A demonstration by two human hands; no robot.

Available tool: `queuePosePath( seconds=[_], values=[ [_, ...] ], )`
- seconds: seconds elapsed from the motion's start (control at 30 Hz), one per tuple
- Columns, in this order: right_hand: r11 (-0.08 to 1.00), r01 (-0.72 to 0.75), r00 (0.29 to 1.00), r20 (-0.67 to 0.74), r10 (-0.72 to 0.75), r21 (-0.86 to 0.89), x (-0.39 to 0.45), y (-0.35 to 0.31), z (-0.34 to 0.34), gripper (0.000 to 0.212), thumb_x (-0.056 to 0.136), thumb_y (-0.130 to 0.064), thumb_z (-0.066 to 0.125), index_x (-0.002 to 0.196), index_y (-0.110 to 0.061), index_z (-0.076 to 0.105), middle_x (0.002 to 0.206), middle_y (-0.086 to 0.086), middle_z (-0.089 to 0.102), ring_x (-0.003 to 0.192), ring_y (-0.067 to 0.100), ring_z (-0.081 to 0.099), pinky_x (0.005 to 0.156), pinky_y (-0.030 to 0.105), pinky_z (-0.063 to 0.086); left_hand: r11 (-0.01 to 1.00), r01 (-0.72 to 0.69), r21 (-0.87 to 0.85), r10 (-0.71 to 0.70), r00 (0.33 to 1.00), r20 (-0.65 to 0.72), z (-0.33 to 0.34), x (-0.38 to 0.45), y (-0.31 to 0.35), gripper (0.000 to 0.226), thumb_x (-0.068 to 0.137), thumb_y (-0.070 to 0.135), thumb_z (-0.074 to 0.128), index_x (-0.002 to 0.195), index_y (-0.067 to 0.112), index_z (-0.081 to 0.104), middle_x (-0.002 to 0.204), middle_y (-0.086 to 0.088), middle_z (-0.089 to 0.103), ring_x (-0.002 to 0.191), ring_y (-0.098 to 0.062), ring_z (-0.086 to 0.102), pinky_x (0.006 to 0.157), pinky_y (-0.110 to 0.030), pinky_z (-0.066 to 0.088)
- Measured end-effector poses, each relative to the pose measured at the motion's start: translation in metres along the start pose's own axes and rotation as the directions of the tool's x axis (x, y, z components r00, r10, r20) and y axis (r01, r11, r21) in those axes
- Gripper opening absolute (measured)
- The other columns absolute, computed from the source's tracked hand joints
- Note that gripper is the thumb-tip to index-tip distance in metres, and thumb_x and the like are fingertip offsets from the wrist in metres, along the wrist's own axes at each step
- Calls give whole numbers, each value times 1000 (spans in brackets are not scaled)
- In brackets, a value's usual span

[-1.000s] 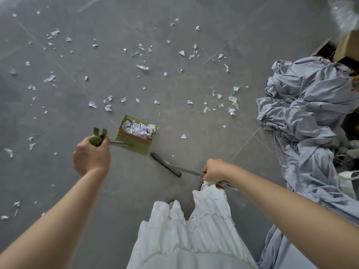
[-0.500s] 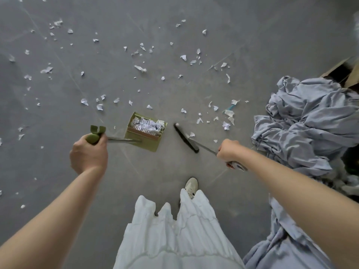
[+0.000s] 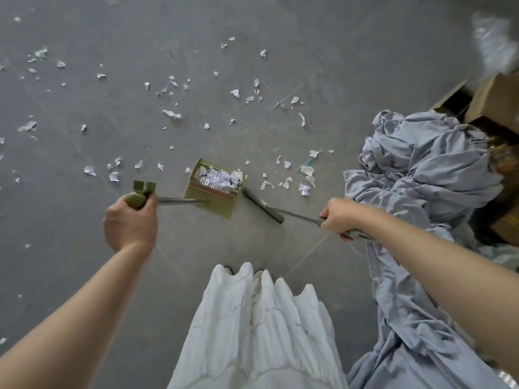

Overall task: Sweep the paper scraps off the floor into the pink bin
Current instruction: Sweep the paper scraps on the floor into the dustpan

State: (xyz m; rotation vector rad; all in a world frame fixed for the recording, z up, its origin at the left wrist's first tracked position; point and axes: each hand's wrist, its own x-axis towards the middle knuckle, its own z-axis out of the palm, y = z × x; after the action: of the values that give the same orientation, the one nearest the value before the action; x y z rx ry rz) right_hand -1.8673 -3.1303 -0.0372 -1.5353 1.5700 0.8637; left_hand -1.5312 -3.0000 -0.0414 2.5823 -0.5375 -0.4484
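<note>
My left hand [image 3: 130, 224] grips the green handle of a long-handled olive dustpan [image 3: 209, 203] that rests on the grey floor. White paper scraps [image 3: 219, 177] fill the pan. In my right hand [image 3: 339, 219] is the grey handle of a broom, whose dark head [image 3: 262, 205] lies on the floor just right of the pan. Several loose paper scraps [image 3: 304, 188] lie beyond the broom head, and more scraps [image 3: 172, 113] are scattered across the far and left floor. No pink bin is in view.
A heap of crumpled grey-blue cloth [image 3: 421, 175] covers the floor at the right and trails toward me. Cardboard boxes [image 3: 494, 99] stand behind it at the far right. My white pleated skirt [image 3: 252, 332] hangs at the bottom centre.
The broom head has swung from in front of my feet up to the dustpan's right side, pushing scraps toward it. The dustpan has shifted slightly right. The view has shifted.
</note>
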Motion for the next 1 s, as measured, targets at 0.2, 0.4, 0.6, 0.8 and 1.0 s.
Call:
queuePosePath(
  seconds=[0.2,0.4,0.6,0.8,1.0],
  values=[
    [998,-65,993,99,63,9,9,19,-2,35,85,-8,47,116,-5,63,66,18,65,41,24,53,53,24,46,999,-41,0,41,999,17,14,1,22,31,84,44,65,80,13,68,72,-14,55,76,-39,55,72,-41,46],
    [991,-115,993,6,115,70,26,32,-3,38,77,-15,44,99,-8,74,71,13,72,58,26,65,64,31,57,998,-58,2,58,998,16,25,0,36,30,85,43,64,76,15,64,72,-15,54,72,-34,50,68,-37,40],
    [992,-63,986,-144,79,112,29,43,8,19,77,-13,47,80,-14,66,79,14,66,69,29,67,62,31,57,998,-65,18,64,998,16,36,-4,45,30,84,43,64,74,15,62,70,-15,53,72,-36,51,68,-38,40],
    [983,-80,969,-216,116,165,39,53,-12,28,86,-17,50,109,-12,66,92,13,72,100,31,64,74,28,49,997,-80,23,80,997,25,43,-5,56,27,86,43,64,75,18,60,72,-13,54,75,-35,51,73,-40,43],
    [917,-183,949,-178,259,354,46,55,-41,13,84,-6,45,81,-2,57,41,5,57,67,28,60,58,28,46,995,-101,26,100,995,26,46,6,67,29,87,43,64,80,14,66,72,-13,53,74,-34,49,69,-36,39]
  ],
)
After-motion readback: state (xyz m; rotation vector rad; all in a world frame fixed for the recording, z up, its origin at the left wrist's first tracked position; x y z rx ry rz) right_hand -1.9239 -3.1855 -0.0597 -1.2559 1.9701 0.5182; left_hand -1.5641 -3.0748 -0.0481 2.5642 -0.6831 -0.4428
